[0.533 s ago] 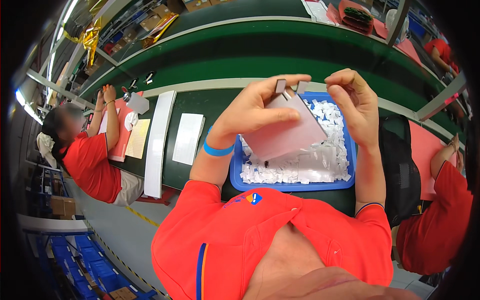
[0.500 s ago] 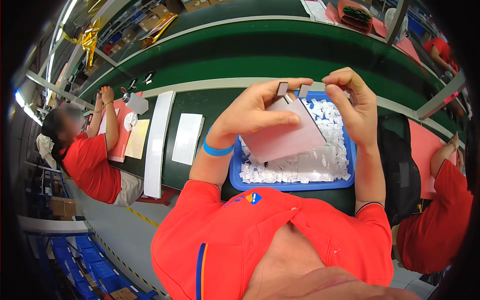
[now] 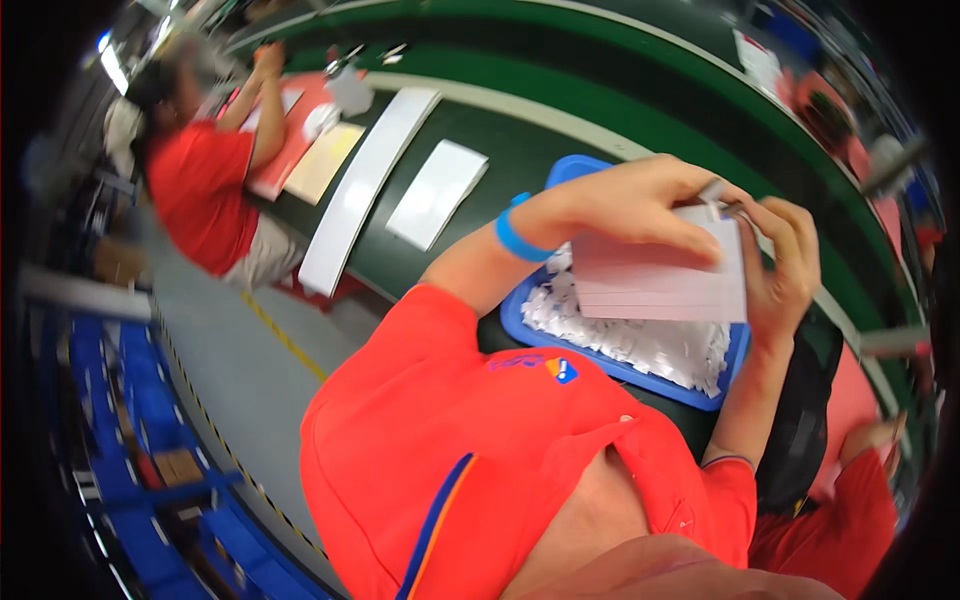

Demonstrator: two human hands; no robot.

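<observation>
My left hand (image 3: 645, 205) is closed on a stack of pale pinkish-white rectangular sheets (image 3: 655, 285), thumb across the top face. At the sheets' upper right corner, my right hand (image 3: 787, 265) has its fingers bent in; whatever they pinch is hidden. A small grey tab (image 3: 711, 191) shows between the two hands at the stack's far edge. Beneath the sheets is a blue tray (image 3: 575, 168) with many small white pieces (image 3: 560, 308) in it. The stack covers the tray's middle.
Left on the dark green table lie a stack of white sheets (image 3: 437, 195), a long white strip (image 3: 362, 200) and a yellowish sheet (image 3: 325, 163). A black bag (image 3: 800, 415) sits to the right. Co-workers in red flank me: one person (image 3: 205, 185) left, a red sleeve (image 3: 845, 515) right.
The view has turned, so the surroundings appear tilted. My right hand has come in against the stack's corner; before, it was apart from it. The stack's face is now turned more squarely toward me.
</observation>
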